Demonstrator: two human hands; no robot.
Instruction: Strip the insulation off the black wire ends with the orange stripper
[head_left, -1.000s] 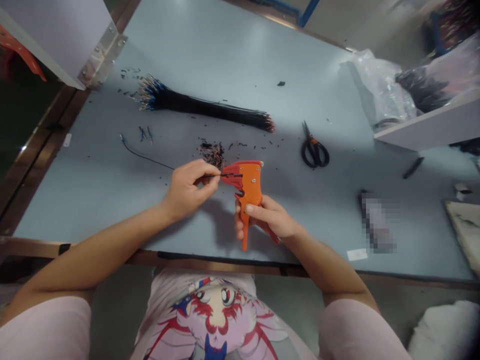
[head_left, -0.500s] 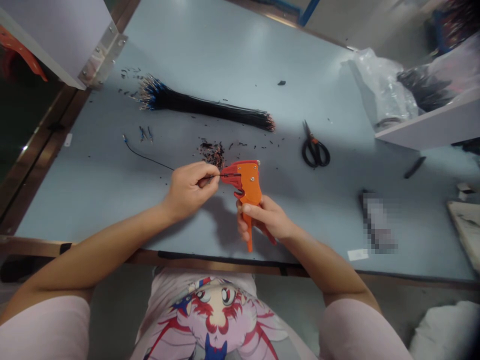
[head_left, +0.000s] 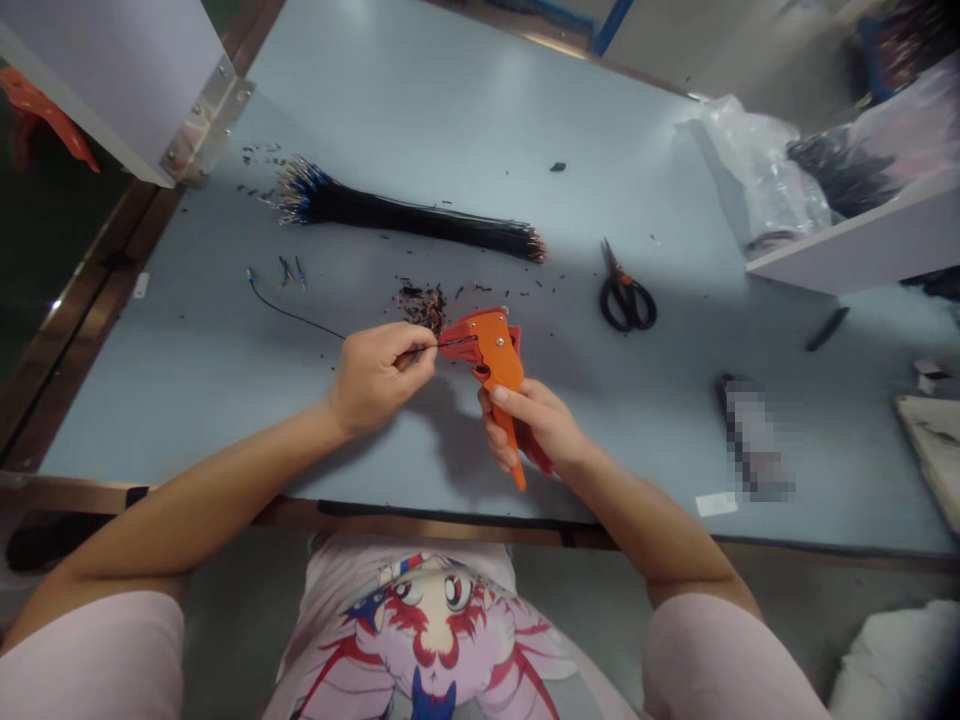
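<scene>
My left hand (head_left: pixel 384 378) pinches a thin black wire (head_left: pixel 296 315) near one end. The wire trails left over the table to a blue-collared terminal. My right hand (head_left: pixel 536 420) is wrapped round the handles of an orange and red wire stripper (head_left: pixel 501 350). Its red jaws point left and meet the wire just past my left fingertips; whether they bite on it is too small to tell. Beneath the jaws lies a heap of dark and coppery scraps (head_left: pixel 421 308). A long bundle of black wires (head_left: pixel 420 217) rests behind, with blue terminals on its left end and coppery right ends.
Black-handled scissors (head_left: pixel 628 300) lie to the right of the bundle. A few loose blue terminals (head_left: pixel 292 272) sit left of the scraps. Plastic bags (head_left: pixel 772 170) are at the right behind a pale panel (head_left: pixel 862 240). A blurred-out object (head_left: pixel 757 440) lies front right on the table.
The wire stripper has tilted, its head rising slightly and its handle end swinging right. Its red rear part now shows behind the orange body. My left hand keeps its pinch almost in place.
</scene>
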